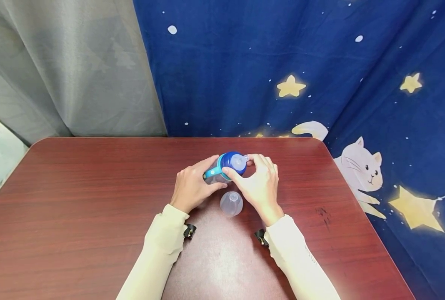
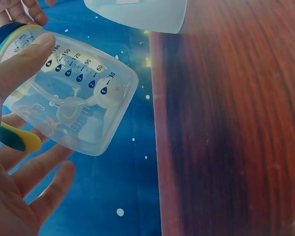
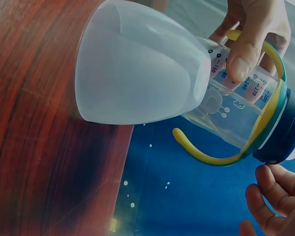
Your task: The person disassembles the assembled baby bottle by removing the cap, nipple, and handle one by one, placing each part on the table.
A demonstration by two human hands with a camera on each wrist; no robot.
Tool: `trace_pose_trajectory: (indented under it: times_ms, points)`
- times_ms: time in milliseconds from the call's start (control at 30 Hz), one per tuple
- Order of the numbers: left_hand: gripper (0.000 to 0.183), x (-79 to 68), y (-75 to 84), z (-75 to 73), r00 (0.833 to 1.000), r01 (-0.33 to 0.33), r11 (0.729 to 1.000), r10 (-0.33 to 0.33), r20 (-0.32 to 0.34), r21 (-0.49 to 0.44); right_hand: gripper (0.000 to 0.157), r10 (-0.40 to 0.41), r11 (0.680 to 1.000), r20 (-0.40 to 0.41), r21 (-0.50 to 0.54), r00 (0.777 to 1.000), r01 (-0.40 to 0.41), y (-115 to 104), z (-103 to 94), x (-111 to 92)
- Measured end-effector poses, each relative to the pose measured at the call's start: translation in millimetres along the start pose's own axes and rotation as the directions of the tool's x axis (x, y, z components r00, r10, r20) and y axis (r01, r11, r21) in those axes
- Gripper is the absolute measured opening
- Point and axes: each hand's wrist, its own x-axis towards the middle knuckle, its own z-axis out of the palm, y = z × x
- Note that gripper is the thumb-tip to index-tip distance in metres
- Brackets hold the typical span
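Note:
A clear baby bottle (image 1: 216, 179) with printed measuring marks is held tilted above the table. My left hand (image 1: 193, 183) grips its body, thumb on one side and fingers beneath. Around the neck runs a ring with yellow-and-teal handles (image 3: 206, 158). My right hand (image 1: 261, 183) pinches the dark blue screw collar (image 1: 228, 160) between thumb and fingers, close beside the clear nipple (image 1: 238, 162). Between the forearms a translucent domed cap (image 1: 231, 205) stands upright on the table; it also shows large in the right wrist view, partly covering the bottle.
The brown wooden table (image 1: 95, 200) extends to both sides, its far edge just beyond the hands. A grey curtain (image 1: 83, 71) and a blue star-patterned curtain (image 1: 237, 71) hang behind it. Black straps (image 1: 261, 236) circle the wrists.

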Motion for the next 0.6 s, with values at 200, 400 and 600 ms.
trace_pose_trajectory:
  times_ms: [200, 400, 600]
  points:
    - [0.079, -0.7, 0.6, 0.6, 1.000, -0.003, 1.000, 0.003, 0.002, 0.011, 0.056, 0.009, 1.000, -0.002, 0.008, 1.000, -0.009, -0.5, -0.2, -1.6]
    - [0.077, -1.6, 2.4, 0.6, 1.000, 0.005, 1.000, -0.005, 0.018, 0.007, 0.055, 0.013, 1.000, 0.021, 0.008, 1.000, -0.013, -1.8, -3.3, -1.6]
    - [0.078, -3.0, 3.2, -1.5, 0.998, 0.024, 1.000, -0.023, 0.054, -0.014, 0.051, -0.043, 0.998, 0.122, 0.044, 0.992, 0.038, 0.8, -9.8, 1.9]
